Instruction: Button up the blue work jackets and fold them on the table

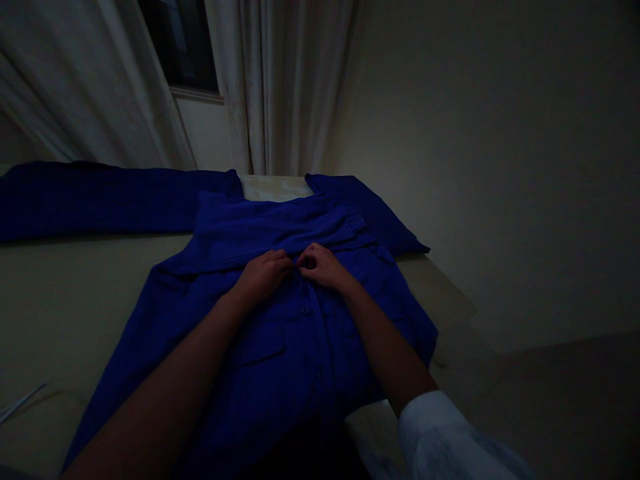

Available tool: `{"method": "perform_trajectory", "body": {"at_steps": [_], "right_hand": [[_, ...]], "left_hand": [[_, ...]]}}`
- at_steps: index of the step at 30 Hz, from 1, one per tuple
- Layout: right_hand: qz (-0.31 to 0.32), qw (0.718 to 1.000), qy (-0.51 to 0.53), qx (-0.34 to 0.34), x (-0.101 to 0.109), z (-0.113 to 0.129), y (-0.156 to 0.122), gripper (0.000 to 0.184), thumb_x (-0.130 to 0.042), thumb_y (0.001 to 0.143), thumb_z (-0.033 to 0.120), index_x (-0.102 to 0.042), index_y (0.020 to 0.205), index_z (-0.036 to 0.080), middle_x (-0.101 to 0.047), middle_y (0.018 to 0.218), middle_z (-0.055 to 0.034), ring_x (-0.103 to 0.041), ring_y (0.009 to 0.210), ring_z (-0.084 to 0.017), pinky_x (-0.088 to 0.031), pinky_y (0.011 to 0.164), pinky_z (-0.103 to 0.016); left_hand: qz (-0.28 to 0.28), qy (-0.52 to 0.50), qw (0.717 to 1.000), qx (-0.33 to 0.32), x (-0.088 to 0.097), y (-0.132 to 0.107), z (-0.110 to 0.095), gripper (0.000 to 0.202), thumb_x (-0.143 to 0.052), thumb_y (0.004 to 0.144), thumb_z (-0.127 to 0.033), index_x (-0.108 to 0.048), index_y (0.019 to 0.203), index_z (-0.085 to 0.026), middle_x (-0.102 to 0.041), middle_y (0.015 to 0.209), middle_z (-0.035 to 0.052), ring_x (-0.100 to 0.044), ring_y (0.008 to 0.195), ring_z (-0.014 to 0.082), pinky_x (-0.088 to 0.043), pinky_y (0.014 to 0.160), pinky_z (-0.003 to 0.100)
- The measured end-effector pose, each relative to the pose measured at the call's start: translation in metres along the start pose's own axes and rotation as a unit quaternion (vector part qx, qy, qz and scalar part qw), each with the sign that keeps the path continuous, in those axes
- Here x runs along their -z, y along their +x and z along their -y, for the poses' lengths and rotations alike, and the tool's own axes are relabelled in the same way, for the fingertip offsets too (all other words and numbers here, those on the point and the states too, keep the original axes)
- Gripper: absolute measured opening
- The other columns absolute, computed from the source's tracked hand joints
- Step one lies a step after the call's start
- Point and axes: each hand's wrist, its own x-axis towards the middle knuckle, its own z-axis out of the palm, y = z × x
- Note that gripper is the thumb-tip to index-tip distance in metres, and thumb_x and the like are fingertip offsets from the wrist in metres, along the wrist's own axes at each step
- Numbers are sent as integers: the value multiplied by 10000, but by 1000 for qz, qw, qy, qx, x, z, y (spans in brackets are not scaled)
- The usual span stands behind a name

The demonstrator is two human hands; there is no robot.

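A blue garment [265,313] with a flapped pocket and a front strip with buttons lies spread on the table, its nearer part reaching down toward me. Both my hands meet at the middle of its front, at the top of that strip. My left hand [267,272] is closed, its fingertips pinching the blue cloth. Just beside it, my right hand [323,265] is curled with thumb and finger together on the same spot. The fingertips partly hide what they pinch, and the dim light blurs the detail. A narrow blue band [317,320] hangs down from there.
Long blue cloth [115,200] stretches to the left, and a shorter blue piece [380,217] points right. The pale table [50,300] ends near the wall at right. A thin white strip [23,403] lies at lower left. Curtains [295,87] hang behind the table.
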Motion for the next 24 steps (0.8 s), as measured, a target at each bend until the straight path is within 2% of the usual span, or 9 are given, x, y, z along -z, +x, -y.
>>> {"method": "perform_trajectory", "body": {"at_steps": [4,7,10,13,19,24], "right_hand": [[-3,1000,-2,-1,-2,-3,1,151,-732,786,58,-764,891,163,-606,945,-3,-562,762,-105,-459,756,-240],[12,1000,-3,0,-3,-3,1,187,-724,773,51,-755,924,158,-594,955,-5,-557,750,-105,-455,749,-245],[14,1000,-12,6,-3,-1,1,221,-708,769,44,-733,951,167,-559,939,5,-545,746,-109,-447,741,-243],[16,1000,-21,10,-3,0,1,212,-713,766,58,-708,942,176,-533,909,15,-533,754,-120,-440,743,-246],[16,1000,-23,10,-3,-1,1,182,-744,766,90,-708,920,181,-531,905,14,-529,771,-127,-434,756,-249],[8,1000,-14,-6,-3,-3,3,199,-727,753,60,-729,924,163,-559,926,7,-534,757,-118,-438,752,-249]], "left_hand": [[8,93,995,-32,3,2,-8,220,-506,1016,-173,-725,998,-182,-689,994,76,-623,893,231,-502,755,345],[5,126,990,-60,3,3,-10,215,-503,1015,-165,-718,1016,-172,-682,995,88,-612,899,241,-498,739,361],[-3,138,988,-73,2,3,-10,222,-492,1018,-159,-711,1050,-177,-676,997,96,-604,917,250,-490,749,365],[-5,131,990,-59,3,2,-11,215,-493,1028,-180,-704,1064,-197,-670,987,88,-602,907,239,-479,756,342],[19,98,994,-53,4,4,-6,181,-533,1024,-189,-712,1037,-208,-677,993,67,-615,905,213,-481,781,309],[21,143,988,-56,5,5,-10,203,-497,1019,-135,-690,1049,-190,-665,994,84,-609,908,231,-475,766,324]]}}
